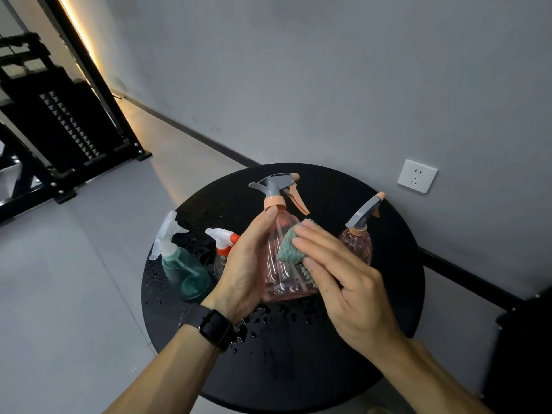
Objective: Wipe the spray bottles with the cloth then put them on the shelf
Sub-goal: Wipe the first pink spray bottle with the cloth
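Black and round, the table fills the near centre of the head view, its matte top beaded with water droplets. Behind it stands a grey wall carrying a white socket plate at far right. A black metal shelf frame stands at far left on the pale floor.

Three bottles stand on the table and crowd the work area. A teal translucent bottle with a frosted white trigger head stands at left. Just right of it, a clear bottle with a red-and-white trigger head is partly hidden behind the left hand. A faceted brown-pink bottle with a grey head stands at right, partly hidden behind the right hand.

Held between them is the pink spray bottle: ribbed translucent plastic, long axis near upright with the top tilted slightly to the far side. Its grey trigger head and peach nozzle point right. Whether its base touches the table cannot be told.

Left hand, with a dark watch on the wrist, grips the bottle's left side, fingers curled round the body, thumb at the peach collar.

Right hand presses a teal knobbly cloth against the bottle's right shoulder, fingers nearly straight over the cloth.
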Motion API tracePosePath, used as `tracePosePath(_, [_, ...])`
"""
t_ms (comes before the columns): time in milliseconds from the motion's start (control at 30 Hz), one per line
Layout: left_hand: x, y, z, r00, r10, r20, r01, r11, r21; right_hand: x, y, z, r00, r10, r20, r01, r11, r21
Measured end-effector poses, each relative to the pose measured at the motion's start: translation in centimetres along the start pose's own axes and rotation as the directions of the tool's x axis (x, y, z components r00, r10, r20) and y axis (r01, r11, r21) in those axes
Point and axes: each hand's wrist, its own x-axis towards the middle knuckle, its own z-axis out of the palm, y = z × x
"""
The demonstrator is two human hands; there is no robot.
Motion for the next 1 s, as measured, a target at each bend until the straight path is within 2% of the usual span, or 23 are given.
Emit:
tracePosePath(133, [-0.1,-0.2,-0.2,0.99,-0.005,0.143,0.009,1.0,-0.023,0.2,0.0,-0.1,0.998,0.047,-0.035,-0.045,0.998,0.044])
tracePosePath(200, [-0.3,-0.4,-0.3,0.983,-0.014,0.18,0.01,1.0,0.02,0.3,-0.1,-0.2,0.997,0.054,-0.054,-0.051,0.997,0.054])
tracePosePath(367, [-0.4,-1.0,-0.7,0.988,0.049,0.147,-0.09,0.955,0.283,-0.1,0.4,0.2,0.997,0.026,-0.074,-0.028,0.999,-0.034])
tracePosePath(633, [-0.2,-1.0,-0.3,0.994,0.102,0.038,-0.109,0.909,0.401,0.6,0.7,0.2,0.989,0.007,-0.146,-0.024,0.993,-0.119])
tracePosePath(867, [-0.3,-1.0,-0.1,0.99,0.094,0.109,-0.131,0.896,0.424,1.7,1.5,-0.5,0.966,-0.074,-0.248,0.02,0.977,-0.212])
tracePosePath(933, [-0.3,-1.3,0.0,0.987,0.098,0.125,-0.148,0.854,0.499,2.0,1.8,-0.6,0.967,-0.103,-0.232,0.044,0.968,-0.246])
tracePosePath(1000, [-0.3,-1.6,0.0,0.987,0.087,0.136,-0.148,0.822,0.55,2.1,2.1,-0.5,0.982,-0.11,-0.156,0.064,0.961,-0.271])
